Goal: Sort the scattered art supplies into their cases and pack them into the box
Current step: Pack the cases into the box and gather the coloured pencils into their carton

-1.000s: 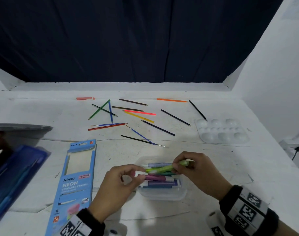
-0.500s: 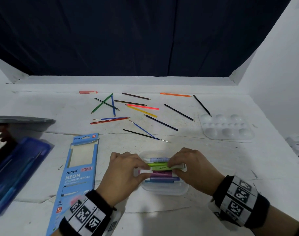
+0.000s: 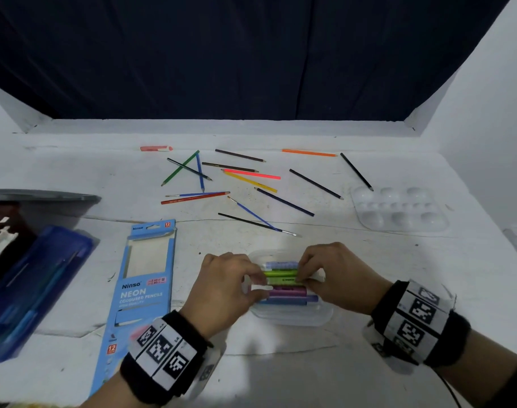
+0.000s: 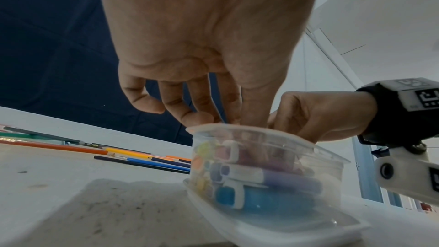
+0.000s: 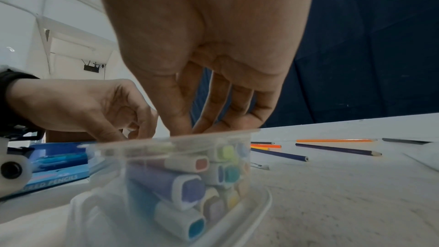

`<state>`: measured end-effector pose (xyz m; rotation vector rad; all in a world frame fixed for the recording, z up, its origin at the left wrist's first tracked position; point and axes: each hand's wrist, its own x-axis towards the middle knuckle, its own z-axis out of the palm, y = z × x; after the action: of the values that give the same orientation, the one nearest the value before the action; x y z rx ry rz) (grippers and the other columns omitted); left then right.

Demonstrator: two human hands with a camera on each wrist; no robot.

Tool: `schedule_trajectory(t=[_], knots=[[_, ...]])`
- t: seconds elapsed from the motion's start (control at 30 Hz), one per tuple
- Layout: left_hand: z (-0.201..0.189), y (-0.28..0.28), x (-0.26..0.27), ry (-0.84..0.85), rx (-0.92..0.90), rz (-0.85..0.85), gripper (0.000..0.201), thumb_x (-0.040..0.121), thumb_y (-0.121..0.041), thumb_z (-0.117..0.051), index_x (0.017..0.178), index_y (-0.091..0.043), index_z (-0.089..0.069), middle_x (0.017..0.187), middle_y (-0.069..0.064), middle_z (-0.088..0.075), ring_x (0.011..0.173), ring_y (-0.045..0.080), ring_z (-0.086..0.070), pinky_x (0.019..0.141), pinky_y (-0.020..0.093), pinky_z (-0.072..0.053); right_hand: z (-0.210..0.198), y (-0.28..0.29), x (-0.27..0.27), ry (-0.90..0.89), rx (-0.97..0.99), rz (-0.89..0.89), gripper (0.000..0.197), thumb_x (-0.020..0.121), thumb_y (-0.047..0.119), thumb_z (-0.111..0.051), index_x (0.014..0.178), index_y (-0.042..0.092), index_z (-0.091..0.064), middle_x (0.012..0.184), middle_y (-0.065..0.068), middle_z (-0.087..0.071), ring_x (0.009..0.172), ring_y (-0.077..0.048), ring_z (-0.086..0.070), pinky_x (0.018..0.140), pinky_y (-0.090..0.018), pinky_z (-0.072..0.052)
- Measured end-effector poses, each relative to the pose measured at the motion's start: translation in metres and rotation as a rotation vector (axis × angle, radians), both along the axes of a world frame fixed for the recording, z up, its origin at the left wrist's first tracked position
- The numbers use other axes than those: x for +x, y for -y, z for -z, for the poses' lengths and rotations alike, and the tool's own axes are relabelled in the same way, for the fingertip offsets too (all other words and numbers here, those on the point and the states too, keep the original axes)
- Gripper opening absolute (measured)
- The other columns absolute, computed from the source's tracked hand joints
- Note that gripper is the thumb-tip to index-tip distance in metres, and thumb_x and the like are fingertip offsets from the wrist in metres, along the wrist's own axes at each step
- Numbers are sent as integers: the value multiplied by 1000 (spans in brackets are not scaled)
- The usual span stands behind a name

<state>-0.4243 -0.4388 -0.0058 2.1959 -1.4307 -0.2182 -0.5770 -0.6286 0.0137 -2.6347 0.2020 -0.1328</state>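
A clear plastic tub (image 3: pixel 292 319) sits near the table's front edge, filled with several pastel highlighters (image 4: pixel 268 177). A green highlighter (image 3: pixel 281 280) lies on top of the pile. My right hand (image 3: pixel 306 275) pinches its right, white-capped end just inside the tub's rim (image 5: pixel 166 142). My left hand (image 3: pixel 251 282) pinches the white cap of a magenta highlighter (image 3: pixel 286 290) lying beside the green one. Both hands reach down into the tub from opposite sides. Coloured pencils (image 3: pixel 251 181) and thin brushes (image 3: pixel 260 225) lie scattered farther back.
A flat blue Ninso pencil carton (image 3: pixel 145 284) lies left of the tub. Farther left are a blue transparent case (image 3: pixel 30 284) and a dark box (image 3: pixel 4 231). A white paint palette (image 3: pixel 398 210) lies at the right, and a pink eraser (image 3: pixel 155 148) at the back.
My right hand has lowered the green highlighter from a tilt above the tub until it lies flat on the pile. My left hand has closed in on the tub's left end.
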Motion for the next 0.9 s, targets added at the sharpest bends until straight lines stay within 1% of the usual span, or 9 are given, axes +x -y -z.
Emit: schedule_trajectory(t=[0.1,0.17,0.27,0.47,0.6,0.67,0.73,0.8,0.9], knots=[[0,1,3,-30,-18,14,41,67,-70,-64,85,-35,-74,82,-18,-65,74,1,-57,75,38,-50,-7,1,4,-41,20,-27,10,78,21,-73,86,25,-79,86,6,-69,77,-12,-63,74,-36,-53],[-2,0,6,-51,-35,20,40,69,-70,-69,87,-34,-75,82,-18,-66,72,2,-58,72,27,-47,-12,5,8,-29,46,-17,10,81,26,-70,87,25,-78,84,8,-68,76,-8,-62,73,-32,-53],[-8,-3,11,-78,-111,18,28,78,-59,-71,86,-32,-76,77,-19,-65,73,5,-59,63,11,-40,-19,8,17,50,99,32,7,86,21,-70,86,25,-76,80,12,-67,74,-6,-63,67,-14,-47],[-29,-12,46,-156,-263,-102,25,86,-57,-61,81,-34,-70,63,-8,-60,66,15,-58,62,19,-45,-25,11,52,140,127,52,10,88,16,-69,93,22,-75,81,15,-67,77,-3,-64,66,-7,-42],[-46,-16,87,-170,-348,-231,19,86,-48,-66,79,-31,-69,57,-4,-57,58,13,-55,57,15,-39,-27,15,89,124,76,29,9,89,20,-67,92,25,-74,83,12,-67,78,-6,-63,68,-13,-46],[-50,-14,116,-153,-360,-291,13,88,-40,-69,80,-30,-69,59,-3,-59,59,13,-57,58,16,-41,-29,19,113,114,40,21,9,90,22,-65,93,25,-73,83,10,-67,77,-7,-62,73,-27,-52],[-54,-9,150,-125,-374,-339,10,90,-36,-69,83,-28,-69,61,-2,-61,61,14,-59,60,21,-43,-29,25,137,97,25,35,12,90,22,-64,98,23,-73,87,8,-67,80,-9,-62,78,-35,-53],[-58,-1,188,-101,-379,-381,8,91,-35,-68,86,-30,-68,63,-4,-63,62,11,-62,61,21,-45,-27,32,160,39,14,55,19,92,27,-62,109,25,-69,97,8,-65,91,-12,-61,86,-37,-51],[-59,20,249,-46,-333,-449,2,93,-35,-66,92,-33,-65,74,-9,-66,68,8,-63,61,13,-42,-20,41,191,-147,-57,55,37,96,39,-54,132,29,-55,128,9,-58,120,-12,-51,106,-32,-39]])
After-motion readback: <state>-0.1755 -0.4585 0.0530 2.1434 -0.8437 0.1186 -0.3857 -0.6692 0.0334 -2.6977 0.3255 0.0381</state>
